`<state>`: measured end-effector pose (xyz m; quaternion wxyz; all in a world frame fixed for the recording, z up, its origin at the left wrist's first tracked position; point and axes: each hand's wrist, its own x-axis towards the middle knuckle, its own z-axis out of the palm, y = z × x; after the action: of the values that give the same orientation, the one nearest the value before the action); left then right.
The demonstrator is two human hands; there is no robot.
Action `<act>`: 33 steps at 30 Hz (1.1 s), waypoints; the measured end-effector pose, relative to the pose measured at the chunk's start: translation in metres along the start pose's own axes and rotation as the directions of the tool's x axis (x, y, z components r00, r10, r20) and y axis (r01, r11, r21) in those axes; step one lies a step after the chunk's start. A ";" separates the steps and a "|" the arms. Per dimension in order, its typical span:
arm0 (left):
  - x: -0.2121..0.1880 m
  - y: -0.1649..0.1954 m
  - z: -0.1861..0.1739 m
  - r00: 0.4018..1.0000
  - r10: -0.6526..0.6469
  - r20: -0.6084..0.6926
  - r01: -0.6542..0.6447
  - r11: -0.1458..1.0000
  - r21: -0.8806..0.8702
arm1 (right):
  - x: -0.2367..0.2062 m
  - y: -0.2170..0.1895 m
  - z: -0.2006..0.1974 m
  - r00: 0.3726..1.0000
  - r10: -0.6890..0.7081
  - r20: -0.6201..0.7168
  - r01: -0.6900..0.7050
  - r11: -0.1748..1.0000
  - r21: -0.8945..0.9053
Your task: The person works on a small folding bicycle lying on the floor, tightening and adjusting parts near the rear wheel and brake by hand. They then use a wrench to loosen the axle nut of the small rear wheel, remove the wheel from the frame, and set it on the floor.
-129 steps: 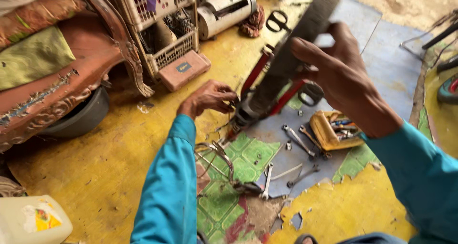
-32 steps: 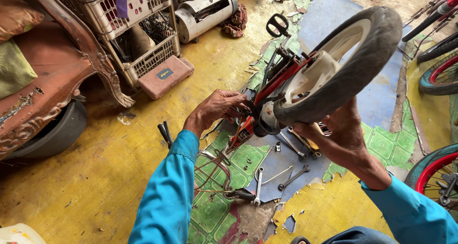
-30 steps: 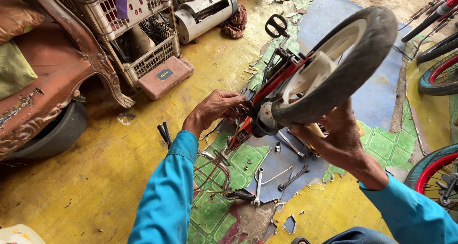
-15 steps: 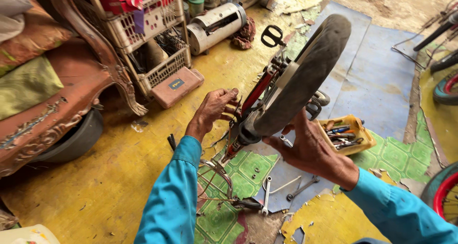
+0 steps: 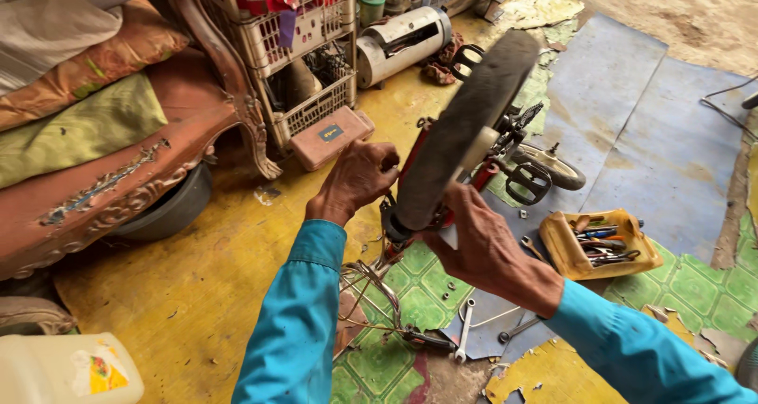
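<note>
- Nearest the camera: two arms in teal sleeves reach forward over a yellow painted floor with patches of green patterned matting.
- Right hand, fingers curled, grips the lower edge of a small black-tyred bicycle wheel, seen nearly edge-on, near its hub.
- Left hand, fingers bent and closed, presses at the hub side of the wheel, by the red bicycle frame; whether it pinches a nut or the axle cannot be told.
- Judgement: the wheel is being steadied at the axle of the upturned small bicycle, so seating or working the hub looks like the step in hand. The next move would call for a firm hold with one hand while the other turns or aligns the axle end.
- Just below the hands: a chrome wire basket, a silver spanner and loose nuts on the matting; these crowd the floor under the work.
- Right of the wheel: a black pedal and a yellow tray of hand tools, within reach.
- Further left: a carved wooden sofa with cushions.
- Far: stacked cream plastic crates and a silver metal cylinder lying on its side.
</note>
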<state>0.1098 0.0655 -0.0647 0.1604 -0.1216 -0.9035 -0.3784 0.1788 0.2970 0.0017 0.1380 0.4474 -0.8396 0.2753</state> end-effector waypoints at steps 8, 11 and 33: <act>-0.011 -0.017 0.019 0.991 0.035 -0.131 0.009 0.946 0.323 | 0.003 -0.003 0.018 0.998 -0.023 -0.059 0.021 0.999 -0.043; -0.012 -0.013 0.029 0.990 0.035 -0.135 0.020 0.924 0.383 | -0.001 -0.005 0.023 0.998 0.001 -0.059 -0.001 1.000 0.010; -0.028 -0.026 0.014 0.960 -0.014 -0.279 0.090 0.960 0.263 | 0.001 -0.018 0.040 0.998 -0.046 -0.049 0.048 0.998 0.037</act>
<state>0.1241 0.0545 -0.1014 0.2893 -0.0206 -0.9189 -0.2674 0.1933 0.2650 -0.0241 0.1561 0.4627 -0.8200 0.2986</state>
